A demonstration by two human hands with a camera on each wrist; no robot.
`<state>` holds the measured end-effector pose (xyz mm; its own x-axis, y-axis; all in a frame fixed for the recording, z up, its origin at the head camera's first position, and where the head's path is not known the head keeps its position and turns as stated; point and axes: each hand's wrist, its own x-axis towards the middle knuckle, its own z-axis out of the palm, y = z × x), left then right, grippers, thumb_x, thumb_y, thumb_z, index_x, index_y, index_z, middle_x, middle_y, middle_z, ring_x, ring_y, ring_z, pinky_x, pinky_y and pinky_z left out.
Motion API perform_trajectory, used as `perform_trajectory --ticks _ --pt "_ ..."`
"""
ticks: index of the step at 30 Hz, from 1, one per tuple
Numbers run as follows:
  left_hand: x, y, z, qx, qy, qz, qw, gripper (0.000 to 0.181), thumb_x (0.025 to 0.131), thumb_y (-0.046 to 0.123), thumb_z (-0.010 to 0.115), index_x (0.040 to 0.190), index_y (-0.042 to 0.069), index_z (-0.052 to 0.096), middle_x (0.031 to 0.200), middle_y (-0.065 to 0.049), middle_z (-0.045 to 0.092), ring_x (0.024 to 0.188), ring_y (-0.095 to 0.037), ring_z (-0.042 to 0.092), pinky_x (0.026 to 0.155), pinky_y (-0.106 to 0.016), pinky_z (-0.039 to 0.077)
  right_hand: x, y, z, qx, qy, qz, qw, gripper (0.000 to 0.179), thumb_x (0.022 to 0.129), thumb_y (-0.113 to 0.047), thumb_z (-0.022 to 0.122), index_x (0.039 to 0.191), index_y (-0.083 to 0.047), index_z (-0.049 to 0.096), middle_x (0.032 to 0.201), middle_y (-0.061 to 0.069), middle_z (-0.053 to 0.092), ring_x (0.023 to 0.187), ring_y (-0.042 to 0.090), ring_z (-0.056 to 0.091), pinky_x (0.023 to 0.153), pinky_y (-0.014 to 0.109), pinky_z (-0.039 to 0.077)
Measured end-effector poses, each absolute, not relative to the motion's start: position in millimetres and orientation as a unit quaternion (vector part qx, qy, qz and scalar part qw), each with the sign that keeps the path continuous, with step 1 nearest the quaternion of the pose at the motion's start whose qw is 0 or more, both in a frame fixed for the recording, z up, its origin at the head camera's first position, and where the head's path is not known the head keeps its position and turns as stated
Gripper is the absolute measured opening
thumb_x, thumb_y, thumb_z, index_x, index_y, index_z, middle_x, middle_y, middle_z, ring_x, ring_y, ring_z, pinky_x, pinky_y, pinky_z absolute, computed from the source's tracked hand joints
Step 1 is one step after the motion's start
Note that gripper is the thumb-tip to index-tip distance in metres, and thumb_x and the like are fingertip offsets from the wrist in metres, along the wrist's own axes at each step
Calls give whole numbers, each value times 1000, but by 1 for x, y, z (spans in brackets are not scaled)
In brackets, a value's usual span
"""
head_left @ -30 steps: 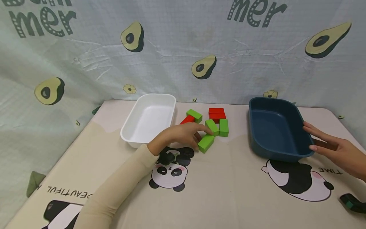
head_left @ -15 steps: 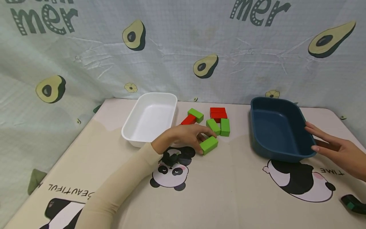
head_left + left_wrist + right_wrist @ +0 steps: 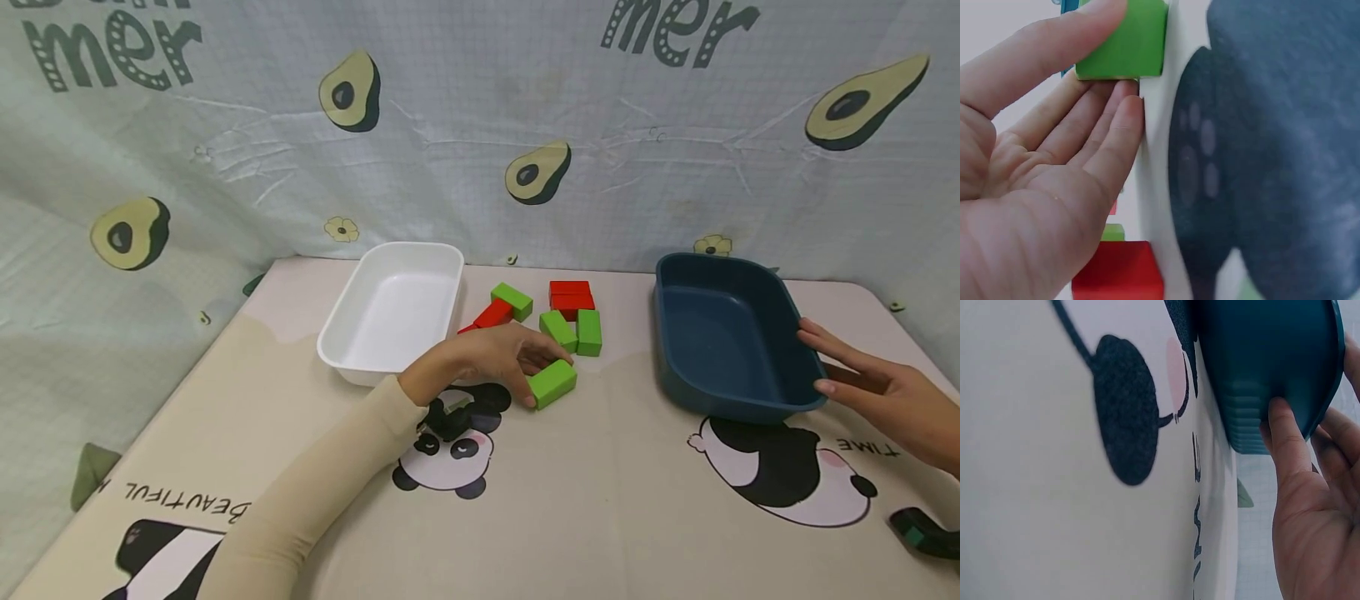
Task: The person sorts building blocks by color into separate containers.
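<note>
My left hand (image 3: 491, 358) pinches a green block (image 3: 553, 384) between thumb and fingers, low over the cloth in front of the other blocks. In the left wrist view the thumb lies across the face of that green block (image 3: 1124, 44), with fingers behind it. Further right, my right hand (image 3: 881, 396) touches the right side of a dark blue bin (image 3: 738, 412) with straight fingers. The right wrist view shows its thumb against the outer wall of the blue bin (image 3: 1254, 375). A green block (image 3: 558, 331) and another green block (image 3: 588, 333) stand just beyond the left hand.
A white bin (image 3: 348, 367) stands behind the left forearm. Two red blocks (image 3: 571, 297) sit side by side at the back; a red block (image 3: 494, 313) leans near a green block (image 3: 512, 300). A black object (image 3: 924, 533) lies at the right edge. Patterned cloth rises behind.
The green block in my left hand has shifted slightly right and toward the viewer, away from the neighbouring green block, and turned a little. The right hand has stayed at the blue bin.
</note>
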<state>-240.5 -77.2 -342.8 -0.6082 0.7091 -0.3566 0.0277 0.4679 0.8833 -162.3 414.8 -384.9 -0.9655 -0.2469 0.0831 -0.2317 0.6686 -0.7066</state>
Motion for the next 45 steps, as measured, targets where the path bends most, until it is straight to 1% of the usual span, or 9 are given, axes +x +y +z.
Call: perform_trajectory --ticks 6,14,19,24,28,30,35,39,45 --pt "-242 -76 -349 240 772 459 368 66 76 -11 83 134 16 67 133 -1 61 125 -18 57 100 -26 54 -161 415 -384 -130 913 -386 15 67 107 -9 52 164 -24 19 167 -22 6 141 -13 19 91 -3 34" --pt "-245 -70 -350 219 782 458 362 65 72 -7 88 131 15 69 123 -1 64 116 -19 59 93 -26 57 -162 413 -380 -133 913 -385 14 67 106 -8 54 163 -21 21 167 -21 9 141 -13 22 86 -6 34" --pt "-246 -69 -349 213 782 463 360 66 72 -6 88 132 13 69 121 -3 66 114 -20 59 91 -27 58 -163 413 -379 -140 908 -394 12 67 106 -6 53 163 -19 23 168 -18 9 140 -12 25 87 -6 35" --pt "-245 -68 -346 205 776 469 368 66 72 -9 87 132 12 69 123 -3 66 115 -20 60 93 -27 57 -163 413 -381 -151 903 -403 6 66 105 -2 53 163 -17 24 169 -16 10 138 -12 27 88 -5 36" --pt "-243 -69 -340 218 787 449 362 66 72 -8 88 132 15 69 126 -1 65 119 -18 60 97 -25 55 -162 412 -381 -157 899 -408 7 67 104 0 53 163 -16 24 169 -15 10 135 -13 30 89 -4 37" --pt "-243 -71 -337 225 790 444 359 66 72 -7 88 131 15 69 129 0 65 122 -17 60 99 -24 54 -163 412 -381 -154 903 -402 6 67 105 -2 53 163 -17 24 169 -16 11 130 -16 33 88 -4 37" --pt "-243 -74 -330 234 769 465 371 67 73 -12 85 133 9 66 133 -4 64 126 -19 60 101 -27 53 -164 411 -379 -138 915 -378 7 66 106 -10 55 163 -23 23 167 -20 9 120 -20 36 84 -3 39" --pt "-241 -74 -328 240 753 478 383 68 73 -15 84 135 5 64 134 -8 64 126 -21 61 100 -28 54 -163 411 -378 -136 915 -379 9 66 106 -9 55 163 -22 25 168 -18 10 117 -20 38 84 -3 39" --pt "-237 -72 -328 251 735 491 394 70 73 -17 82 136 3 63 137 -9 63 129 -21 59 103 -28 52 -161 413 -380 -150 909 -389 5 64 106 -5 53 162 -18 26 169 -15 11 123 -17 37 86 -4 38"
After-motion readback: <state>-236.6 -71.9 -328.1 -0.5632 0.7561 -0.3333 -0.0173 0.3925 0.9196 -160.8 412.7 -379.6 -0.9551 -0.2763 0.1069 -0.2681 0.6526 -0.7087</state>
